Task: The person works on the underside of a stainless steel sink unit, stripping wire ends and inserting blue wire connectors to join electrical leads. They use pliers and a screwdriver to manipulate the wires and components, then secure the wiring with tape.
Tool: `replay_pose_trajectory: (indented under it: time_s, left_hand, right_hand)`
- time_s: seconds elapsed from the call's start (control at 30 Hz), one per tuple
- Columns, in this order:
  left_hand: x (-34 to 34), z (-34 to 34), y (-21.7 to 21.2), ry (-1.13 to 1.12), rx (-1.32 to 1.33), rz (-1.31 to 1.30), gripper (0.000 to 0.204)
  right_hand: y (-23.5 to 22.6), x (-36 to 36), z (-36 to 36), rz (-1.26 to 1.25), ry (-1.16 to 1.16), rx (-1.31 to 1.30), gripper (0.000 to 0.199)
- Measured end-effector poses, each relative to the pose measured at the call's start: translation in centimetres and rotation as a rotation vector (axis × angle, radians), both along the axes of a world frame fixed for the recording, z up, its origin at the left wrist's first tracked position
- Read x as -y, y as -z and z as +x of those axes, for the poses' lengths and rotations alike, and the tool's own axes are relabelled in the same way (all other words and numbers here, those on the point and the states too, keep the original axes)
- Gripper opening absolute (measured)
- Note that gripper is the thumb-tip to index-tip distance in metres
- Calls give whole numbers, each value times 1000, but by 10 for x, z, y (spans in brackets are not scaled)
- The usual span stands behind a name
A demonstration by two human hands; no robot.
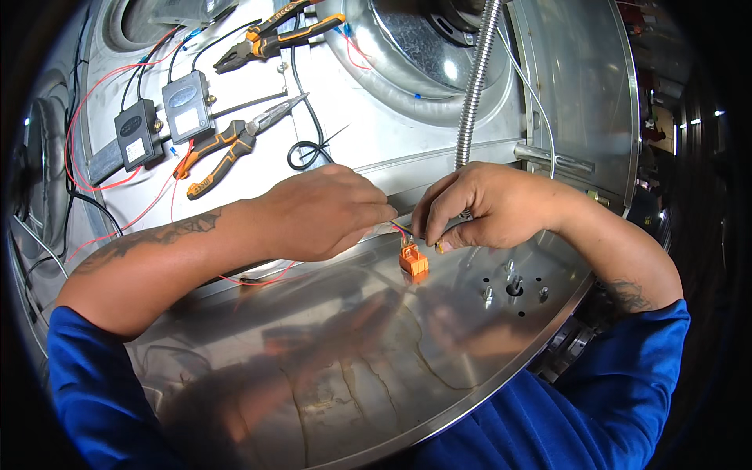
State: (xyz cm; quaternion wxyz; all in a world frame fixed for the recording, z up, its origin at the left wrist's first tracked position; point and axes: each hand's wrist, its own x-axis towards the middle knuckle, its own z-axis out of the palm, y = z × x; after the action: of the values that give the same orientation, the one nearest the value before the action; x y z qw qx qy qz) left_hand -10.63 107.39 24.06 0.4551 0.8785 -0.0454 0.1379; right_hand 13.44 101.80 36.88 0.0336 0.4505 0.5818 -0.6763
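An orange terminal connector (pixel 413 261) sits on the shiny metal panel, with its reflection below it. Thin coloured wires (pixel 401 230) come up from it between my two hands. My left hand (pixel 337 211) is closed, fingertips pressed together beside these wires; what lies inside its grip is hidden. My right hand (pixel 489 207), just right of the connector, has thumb and fingers pinched together. A small yellowish tip (pixel 440 247) shows at the right thumb, too small to name.
Orange-and-black long-nose pliers (pixel 235 149) and combination pliers (pixel 274 37) lie on the white surface beyond my left arm. Two black boxes (pixel 186 107) with red and black cables stand farther left. A flexible metal conduit (pixel 476 78) rises behind my right hand. Bolts (pixel 513 283) protrude at right.
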Motion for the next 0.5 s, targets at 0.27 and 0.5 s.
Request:
replay_pose_trajectory:
  time_s: [0.27,0.5]
  left_hand:
    - [13,2,-6,-6,24,-24,18]
    - [28,7,-19,-30,121,-144,21]
  right_hand:
    - [-11,-6,-1,-14,-124,-36,14]
    - [-30,-12,-9,-12,-207,-132,11]
